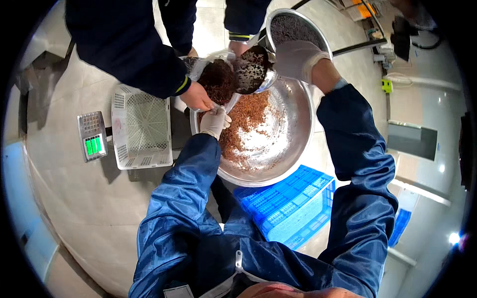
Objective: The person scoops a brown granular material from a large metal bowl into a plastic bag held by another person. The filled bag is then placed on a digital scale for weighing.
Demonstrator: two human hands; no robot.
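Note:
My left hand [215, 123], in a white glove, pinches the near edge of a clear plastic bag [199, 68]. Dark reddish-brown loose bits [217, 82] fill part of the bag. My gloved right hand [297, 62] grips the right side of a small metal bowl [252, 69], tilted toward the bag's mouth; its fingertips are partly hidden. Dark bits cling inside that bowl. A co-worker's bare hand [198, 97] holds the bag beside my left hand, and another co-worker's hand [238, 48] is at its far edge. Below is a wide metal basin [304, 134] with reddish-brown bits [243, 119].
At the far right, a second metal basin [271, 26] holds dark grains. Left of the wide basin are a white perforated crate [144, 116] and a scale [92, 135] with a lit green display. A blue plastic crate [293, 206] sits near my legs.

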